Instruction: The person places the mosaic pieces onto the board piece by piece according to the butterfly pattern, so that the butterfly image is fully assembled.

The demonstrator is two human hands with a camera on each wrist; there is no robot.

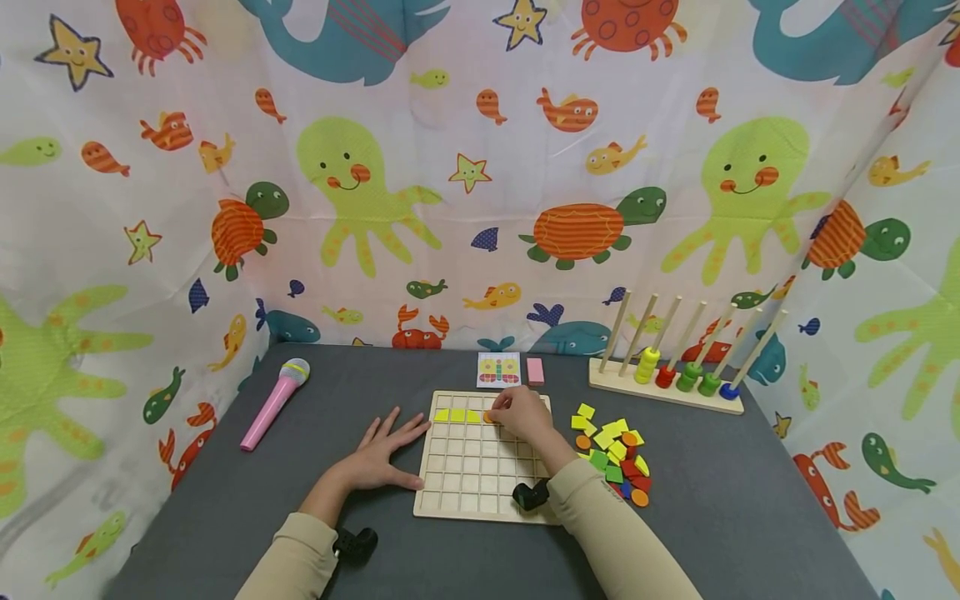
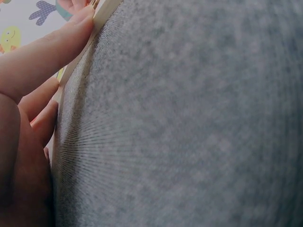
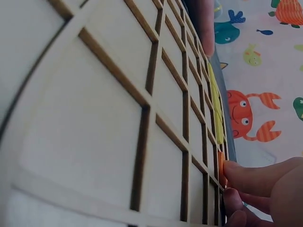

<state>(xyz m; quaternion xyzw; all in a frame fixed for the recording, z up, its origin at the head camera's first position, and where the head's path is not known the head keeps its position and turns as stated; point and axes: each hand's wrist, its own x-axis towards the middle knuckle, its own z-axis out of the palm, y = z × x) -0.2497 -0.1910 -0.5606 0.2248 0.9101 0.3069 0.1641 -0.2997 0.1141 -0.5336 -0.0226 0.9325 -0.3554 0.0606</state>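
A wooden grid board (image 1: 453, 467) lies on the dark cloth. My right hand (image 1: 525, 417) reaches over its far rows and pinches an orange disc (image 3: 221, 163) between thumb and fingertips, right at a cell. Directly left of the disc, several yellow squares (image 1: 457, 416) sit in a row of cells. At the board's left side my left hand (image 1: 375, 458) rests with fingers spread, its thumb and fingertips against the edge. In the left wrist view the thumb (image 2: 71, 42) touches the wooden rim.
Right of the board is a loose pile of yellow, green, red, orange and blue pieces (image 1: 617, 450). A wooden peg stand (image 1: 615, 374) with coloured beads is behind it. Beyond the board lie a pattern card (image 1: 498, 381) and a pink block (image 1: 535, 372). A pink toy microphone (image 1: 272, 410) lies far left.
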